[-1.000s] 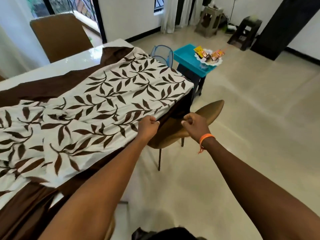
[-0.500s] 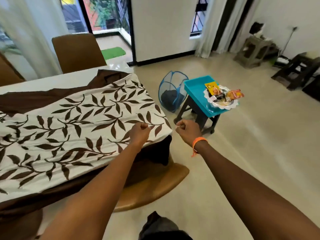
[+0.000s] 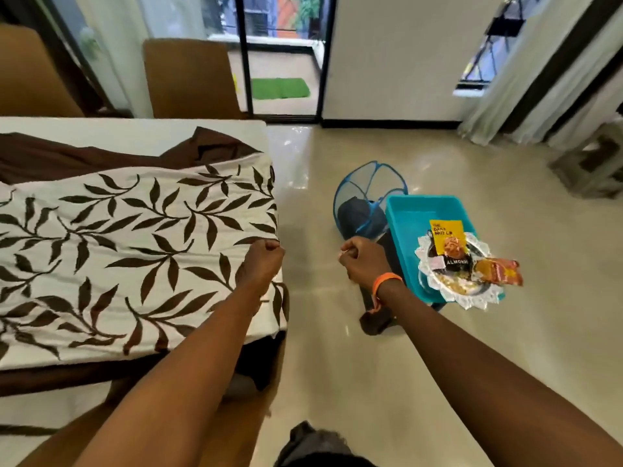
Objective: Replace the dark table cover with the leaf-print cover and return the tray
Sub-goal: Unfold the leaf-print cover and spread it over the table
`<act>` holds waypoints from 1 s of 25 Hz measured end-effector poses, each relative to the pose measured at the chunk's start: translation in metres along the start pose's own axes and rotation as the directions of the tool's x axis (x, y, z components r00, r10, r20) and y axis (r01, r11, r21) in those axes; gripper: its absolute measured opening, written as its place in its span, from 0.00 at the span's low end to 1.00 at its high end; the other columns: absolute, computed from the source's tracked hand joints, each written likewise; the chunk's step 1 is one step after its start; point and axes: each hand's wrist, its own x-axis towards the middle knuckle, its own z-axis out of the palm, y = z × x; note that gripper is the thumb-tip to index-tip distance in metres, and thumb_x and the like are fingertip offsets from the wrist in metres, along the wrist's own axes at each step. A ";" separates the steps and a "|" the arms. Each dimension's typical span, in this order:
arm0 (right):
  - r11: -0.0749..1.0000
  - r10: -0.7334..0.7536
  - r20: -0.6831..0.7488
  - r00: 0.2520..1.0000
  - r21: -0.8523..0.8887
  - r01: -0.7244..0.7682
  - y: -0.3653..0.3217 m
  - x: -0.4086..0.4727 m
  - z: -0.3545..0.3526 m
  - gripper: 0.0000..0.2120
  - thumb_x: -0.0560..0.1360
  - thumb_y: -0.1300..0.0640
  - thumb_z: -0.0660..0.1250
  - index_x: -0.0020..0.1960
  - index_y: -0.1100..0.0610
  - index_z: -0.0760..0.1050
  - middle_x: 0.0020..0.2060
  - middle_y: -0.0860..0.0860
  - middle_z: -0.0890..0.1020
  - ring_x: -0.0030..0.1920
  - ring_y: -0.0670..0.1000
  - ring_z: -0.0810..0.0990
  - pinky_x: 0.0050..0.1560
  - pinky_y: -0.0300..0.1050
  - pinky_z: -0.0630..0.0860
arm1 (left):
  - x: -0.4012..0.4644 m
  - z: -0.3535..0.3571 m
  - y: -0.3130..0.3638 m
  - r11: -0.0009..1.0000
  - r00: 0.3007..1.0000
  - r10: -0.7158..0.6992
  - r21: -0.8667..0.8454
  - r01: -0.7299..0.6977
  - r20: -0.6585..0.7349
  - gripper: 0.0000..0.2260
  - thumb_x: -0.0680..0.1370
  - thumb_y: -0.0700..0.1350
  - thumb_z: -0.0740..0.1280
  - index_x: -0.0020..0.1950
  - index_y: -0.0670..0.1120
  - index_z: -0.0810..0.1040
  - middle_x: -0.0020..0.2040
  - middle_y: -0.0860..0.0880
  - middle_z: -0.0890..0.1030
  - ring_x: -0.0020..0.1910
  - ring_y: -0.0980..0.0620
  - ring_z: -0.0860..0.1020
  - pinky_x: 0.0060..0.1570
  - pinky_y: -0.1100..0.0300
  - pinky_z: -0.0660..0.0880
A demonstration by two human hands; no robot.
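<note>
Your bare arms, one orange band

Both your forearms are bare, with no sleeve reaching them. Your right wrist carries a thin orange band (image 3: pixel 387 280) (a short loose end of it hangs down below the wrist). Your left wrist wears nothing. At the bottom edge, dark clothing (image 3: pixel 317 444) shows between your arms.

White table (image 3: pixel 141 133) under 2 layered covers (image 3: pixel 135 237)

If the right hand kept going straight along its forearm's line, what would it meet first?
Probably the blue mesh basket on the floor just beyond the right hand. The basket sits lower than the hand, so depth is unclear; the hand might pass above it.
</note>
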 end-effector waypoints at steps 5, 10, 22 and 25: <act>0.996 -0.084 0.106 0.991 0.001 0.084 0.017 0.111 -0.038 0.07 0.73 0.59 0.69 0.51 0.58 0.79 0.47 0.55 0.83 0.47 0.51 0.80 0.51 0.44 0.76 | 0.032 0.037 0.051 0.992 0.976 -0.098 -0.103 0.079 -0.195 0.07 0.74 0.40 0.67 0.50 0.40 0.82 0.45 0.39 0.83 0.42 0.42 0.81 0.40 0.53 0.78; 0.973 -0.217 0.241 0.946 -0.030 0.231 0.011 0.191 -0.033 0.08 0.72 0.59 0.69 0.50 0.58 0.81 0.47 0.56 0.84 0.49 0.55 0.81 0.51 0.41 0.73 | 0.047 0.034 0.065 0.984 0.914 -0.172 -0.103 0.144 -0.368 0.08 0.74 0.41 0.68 0.52 0.42 0.80 0.47 0.43 0.83 0.48 0.44 0.82 0.48 0.52 0.80; 0.835 -0.485 0.505 0.714 0.025 0.549 -0.142 0.390 0.081 0.06 0.72 0.58 0.69 0.48 0.59 0.80 0.46 0.57 0.84 0.49 0.56 0.81 0.50 0.41 0.73 | 0.199 -0.036 0.083 0.951 0.711 -0.310 -0.196 0.241 -0.631 0.09 0.74 0.42 0.68 0.54 0.43 0.79 0.52 0.46 0.81 0.50 0.47 0.81 0.51 0.56 0.77; 0.759 -0.481 0.581 0.656 -0.099 0.643 -0.179 0.440 0.122 0.07 0.73 0.58 0.67 0.49 0.59 0.80 0.48 0.58 0.83 0.51 0.60 0.80 0.52 0.47 0.76 | 0.255 -0.056 0.076 0.926 0.721 -0.328 -0.058 0.372 -0.611 0.17 0.76 0.44 0.67 0.63 0.41 0.77 0.61 0.43 0.78 0.61 0.44 0.77 0.63 0.52 0.72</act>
